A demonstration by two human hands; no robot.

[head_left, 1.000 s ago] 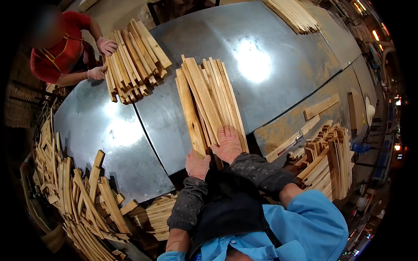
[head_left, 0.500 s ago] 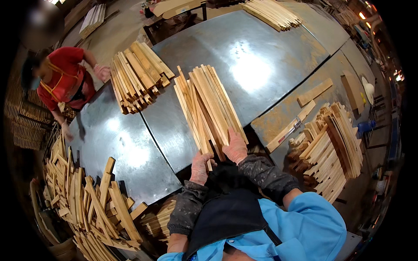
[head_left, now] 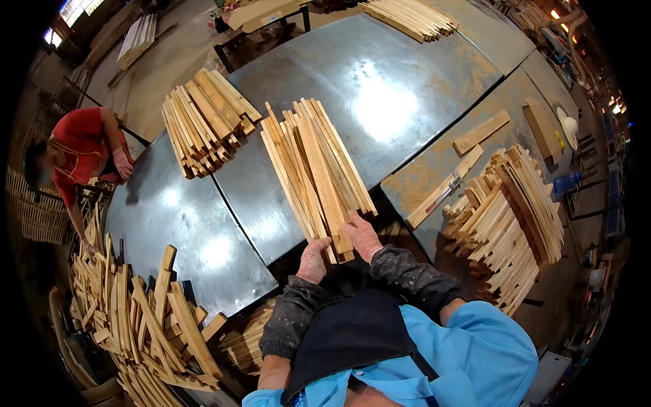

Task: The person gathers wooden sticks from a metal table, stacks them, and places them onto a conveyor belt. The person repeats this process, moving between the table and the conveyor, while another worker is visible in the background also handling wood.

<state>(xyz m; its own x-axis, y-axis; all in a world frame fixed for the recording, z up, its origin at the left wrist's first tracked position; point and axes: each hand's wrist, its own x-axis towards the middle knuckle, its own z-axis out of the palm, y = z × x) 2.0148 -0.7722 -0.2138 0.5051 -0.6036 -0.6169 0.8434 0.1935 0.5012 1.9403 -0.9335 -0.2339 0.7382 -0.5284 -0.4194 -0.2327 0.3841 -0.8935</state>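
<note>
A loose bundle of long wooden strips lies on the grey metal tabletop, with its near ends over the table's front edge. My left hand, in a pale pink work glove, is closed around the near end of a strip on the bundle's left side. My right hand, gloved alike, has its fingers closed at the near end of a wider wooden strip. That strip lies on top, slightly askew to the others. The palms and parts of the fingers are hidden.
A second pile of strips lies further left, another at the far edge. At right stands a stack of strips near a loose board. A jumbled heap fills the lower left. A person in red bends beside it.
The wider strip has come toward me over the bundle, its near end now between my hands. The person in red has bent down, with a hand reaching to the heap.
</note>
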